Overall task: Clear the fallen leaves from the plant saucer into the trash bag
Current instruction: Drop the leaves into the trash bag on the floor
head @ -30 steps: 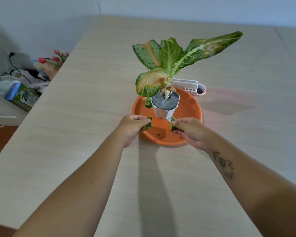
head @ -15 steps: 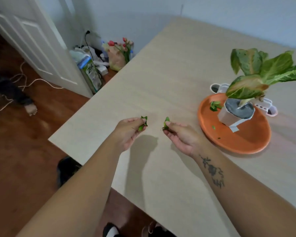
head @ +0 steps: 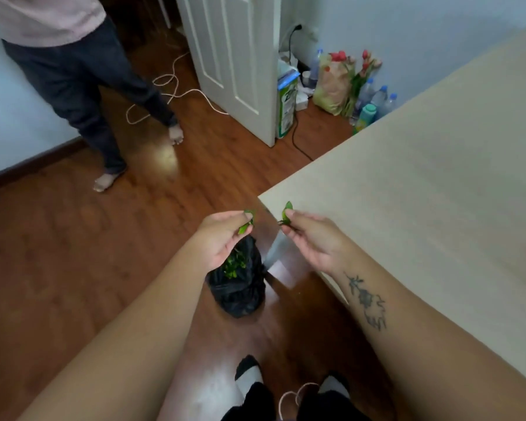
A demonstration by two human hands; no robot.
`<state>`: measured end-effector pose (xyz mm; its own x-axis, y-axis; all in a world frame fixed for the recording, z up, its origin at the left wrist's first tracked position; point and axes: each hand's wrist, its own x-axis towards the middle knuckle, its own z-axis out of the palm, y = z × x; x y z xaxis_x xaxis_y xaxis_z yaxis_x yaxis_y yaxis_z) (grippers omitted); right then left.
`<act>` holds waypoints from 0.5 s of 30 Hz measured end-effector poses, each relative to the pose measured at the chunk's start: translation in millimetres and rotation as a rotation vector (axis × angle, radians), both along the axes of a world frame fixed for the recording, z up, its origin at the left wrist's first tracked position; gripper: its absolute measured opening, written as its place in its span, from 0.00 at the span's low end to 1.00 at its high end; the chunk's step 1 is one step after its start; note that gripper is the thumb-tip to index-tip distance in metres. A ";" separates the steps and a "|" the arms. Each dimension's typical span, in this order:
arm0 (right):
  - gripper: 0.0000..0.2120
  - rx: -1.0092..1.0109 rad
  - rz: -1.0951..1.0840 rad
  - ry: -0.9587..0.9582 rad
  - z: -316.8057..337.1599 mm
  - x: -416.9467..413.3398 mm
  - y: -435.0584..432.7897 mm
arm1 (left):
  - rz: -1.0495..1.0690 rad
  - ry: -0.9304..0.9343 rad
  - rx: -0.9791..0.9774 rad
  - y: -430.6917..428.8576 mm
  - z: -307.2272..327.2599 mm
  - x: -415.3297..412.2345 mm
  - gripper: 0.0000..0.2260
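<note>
At frame centre, left hand (head: 225,235) pinching green leaves (head: 247,222) between thumb and fingertips, right hand (head: 308,235) pinching another leaf (head: 286,214) beside the table (head: 422,183) corner. Below the left hand, black trash bag (head: 240,287) open on the floor, greenery inside. Probably feather-light, limp, easily torn; best gripped gently.

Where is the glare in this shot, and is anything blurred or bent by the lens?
Head view: bright glare patches lie on the wooden floor, one near the standing person's foot, another beside the black trash bag. The table edge and the door lean from wide-angle distortion. The left hand and right hand look slightly soft, the leaves little more than green smudges.
</note>
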<state>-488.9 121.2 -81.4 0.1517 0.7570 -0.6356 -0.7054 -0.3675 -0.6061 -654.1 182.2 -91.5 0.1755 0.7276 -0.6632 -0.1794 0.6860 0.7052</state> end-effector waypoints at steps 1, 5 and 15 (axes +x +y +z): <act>0.02 -0.007 0.018 -0.003 -2.3 -12.2 4.7 | 0.022 0.007 -0.003 2.2 -4.5 -12.4 0.09; 0.02 -0.053 0.045 -0.043 -18.5 -53.3 24.5 | 0.105 0.027 -0.030 10.3 -25.1 -52.5 0.12; 0.03 -0.150 0.193 -0.006 -123.1 -100.7 74.8 | 0.280 0.123 -0.111 26.0 -112.5 -83.0 0.07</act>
<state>-589.5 196.0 -204.6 0.0173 0.6697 -0.7424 -0.6096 -0.5815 -0.5387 -737.1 208.2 -204.0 -0.1072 0.6584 -0.7450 -0.2899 0.6961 0.6569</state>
